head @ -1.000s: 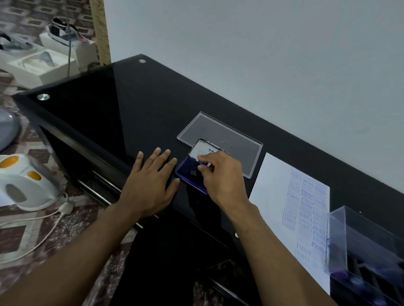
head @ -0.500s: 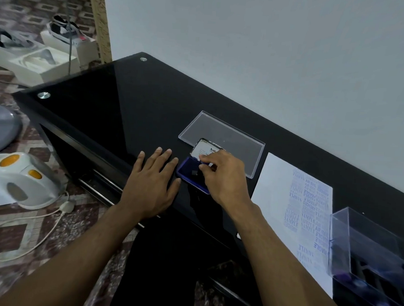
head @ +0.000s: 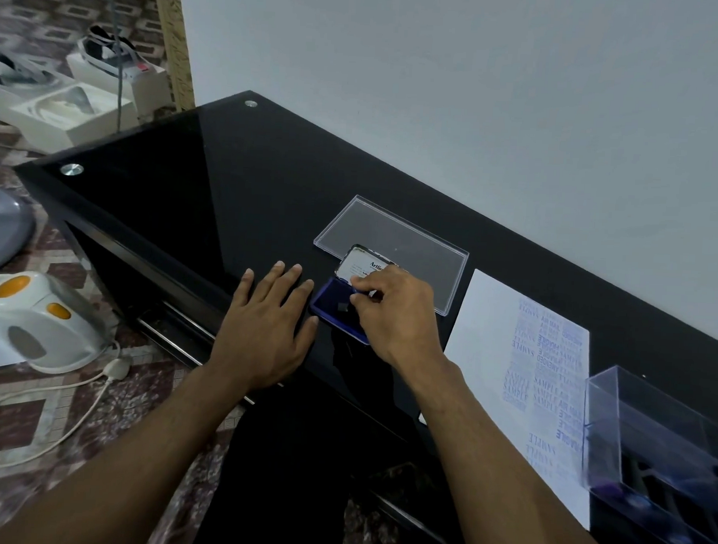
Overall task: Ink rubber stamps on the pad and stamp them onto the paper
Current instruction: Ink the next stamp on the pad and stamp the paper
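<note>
My left hand [head: 264,333] lies flat on the worktop [head: 228,208] just left of the pad [head: 335,307] while my right hand [head: 392,310] pinches a stamp [head: 342,307], which I should press down evenly.

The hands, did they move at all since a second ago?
Hardly. The right hand still pinches a small stamp on the blue ink pad. The left hand still lies flat on the table beside the pad. The paper has not moved.

Glossy black table [head: 228,208], clear-plastic lid [head: 416,249]
</note>
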A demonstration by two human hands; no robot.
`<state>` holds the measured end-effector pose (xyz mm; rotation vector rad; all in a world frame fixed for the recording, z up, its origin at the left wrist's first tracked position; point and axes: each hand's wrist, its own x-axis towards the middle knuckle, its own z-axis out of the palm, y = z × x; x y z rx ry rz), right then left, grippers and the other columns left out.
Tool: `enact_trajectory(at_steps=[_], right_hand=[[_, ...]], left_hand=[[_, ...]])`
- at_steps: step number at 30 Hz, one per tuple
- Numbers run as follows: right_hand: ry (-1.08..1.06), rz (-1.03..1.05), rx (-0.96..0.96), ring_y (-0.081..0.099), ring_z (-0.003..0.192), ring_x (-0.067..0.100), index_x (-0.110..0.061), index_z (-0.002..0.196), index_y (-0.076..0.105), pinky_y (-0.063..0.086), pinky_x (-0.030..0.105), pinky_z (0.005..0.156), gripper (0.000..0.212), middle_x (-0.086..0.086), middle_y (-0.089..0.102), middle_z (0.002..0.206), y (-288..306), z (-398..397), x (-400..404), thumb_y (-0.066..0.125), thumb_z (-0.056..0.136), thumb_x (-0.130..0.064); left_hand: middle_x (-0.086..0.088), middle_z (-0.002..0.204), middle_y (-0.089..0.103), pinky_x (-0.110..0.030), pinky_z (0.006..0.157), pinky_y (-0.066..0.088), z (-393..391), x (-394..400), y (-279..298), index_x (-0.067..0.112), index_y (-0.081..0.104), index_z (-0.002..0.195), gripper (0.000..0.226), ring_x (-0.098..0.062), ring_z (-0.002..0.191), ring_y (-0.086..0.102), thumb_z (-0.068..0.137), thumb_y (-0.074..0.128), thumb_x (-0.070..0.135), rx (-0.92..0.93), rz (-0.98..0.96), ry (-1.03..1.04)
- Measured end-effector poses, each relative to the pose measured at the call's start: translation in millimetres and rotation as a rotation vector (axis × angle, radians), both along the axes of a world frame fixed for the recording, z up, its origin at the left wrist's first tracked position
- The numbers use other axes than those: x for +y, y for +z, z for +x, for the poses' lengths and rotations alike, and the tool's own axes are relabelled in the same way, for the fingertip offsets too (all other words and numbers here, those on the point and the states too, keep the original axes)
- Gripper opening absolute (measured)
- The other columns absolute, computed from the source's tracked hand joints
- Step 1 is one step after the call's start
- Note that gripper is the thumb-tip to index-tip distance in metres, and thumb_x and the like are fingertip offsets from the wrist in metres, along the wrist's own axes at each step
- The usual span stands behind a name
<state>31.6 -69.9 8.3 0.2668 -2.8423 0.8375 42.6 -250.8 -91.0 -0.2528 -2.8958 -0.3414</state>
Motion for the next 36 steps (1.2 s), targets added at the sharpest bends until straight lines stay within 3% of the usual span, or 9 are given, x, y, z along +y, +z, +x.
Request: enact_trajectory(at_steps=[3, 8, 11, 22, 28, 36], right_hand=[[0.002, -0.003, 0.001, 0.06, 0.094, 0.006, -0.019, 0.109, 0.075, 0.043, 0.012, 0.081, 0.021, -0.001, 0.069, 0.106, 0, 0, 0, 0.07, 0.089, -0.017], [-0.006, -0.031, -0.012, 0.062, 0.104, 0.01, -0.017, 0.114, 0.073, 0.051, 0.028, 0.096, 0.025, 0.0, 0.069, 0.114, -1, 0, 1, 0.07, 0.089, -0.017], [-0.008, -0.046, -0.014, 0.063, 0.103, 0.011, -0.017, 0.112, 0.074, 0.052, 0.033, 0.096, 0.024, 0.0, 0.07, 0.113, -1, 1, 2, 0.071, 0.088, -0.017], [-0.011, -0.069, 0.023, 0.062, 0.103, 0.01, -0.018, 0.114, 0.073, 0.051, 0.026, 0.095, 0.025, 0.0, 0.07, 0.113, -7, 3, 1, 0.07, 0.089, -0.017], [-0.076, -0.193, 0.113, 0.065, 0.094, 0.011, -0.016, 0.114, 0.073, 0.057, 0.032, 0.088, 0.025, -0.001, 0.071, 0.112, -9, 12, 14, 0.071, 0.089, -0.015], [-0.172, -0.229, 0.159, 0.065, 0.088, 0.007, -0.021, 0.115, 0.073, 0.055, 0.02, 0.083, 0.029, -0.004, 0.07, 0.106, 5, 39, 67, 0.074, 0.086, -0.017]], left_hand=[[-0.005, 0.162, 0.034, -0.056, 0.123, 0.014, 0, 1, 1, 0.02, 0.042, 0.151, 0.067, -0.023, 0.153, 0.02, 0.099, 0.02, 0.058, 0.002, 0.001, 0.0], [-0.005, 0.161, 0.034, -0.057, 0.123, 0.014, 0, 0, 1, 0.02, 0.043, 0.15, 0.068, -0.023, 0.153, 0.021, 0.099, 0.019, 0.058, 0.001, -0.001, 0.001], [-0.006, 0.161, 0.036, -0.057, 0.123, 0.015, 0, 0, 0, 0.02, 0.044, 0.149, 0.067, -0.024, 0.153, 0.022, 0.099, 0.021, 0.058, 0.006, -0.003, 0.003], [-0.005, 0.163, 0.032, -0.056, 0.124, 0.011, 0, -1, 5, 0.021, 0.04, 0.152, 0.071, -0.023, 0.154, 0.017, 0.097, 0.017, 0.06, -0.04, 0.007, -0.008], [-0.004, 0.166, 0.021, -0.051, 0.125, 0.003, -1, -1, 14, 0.021, 0.029, 0.157, 0.076, -0.021, 0.155, 0.008, 0.094, 0.017, 0.062, -0.057, 0.151, -0.025], [-0.009, 0.163, 0.028, -0.044, 0.126, 0.01, 7, 53, 37, 0.015, 0.033, 0.154, 0.071, -0.026, 0.154, 0.013, 0.097, 0.025, 0.056, -0.016, 0.177, -0.18]])
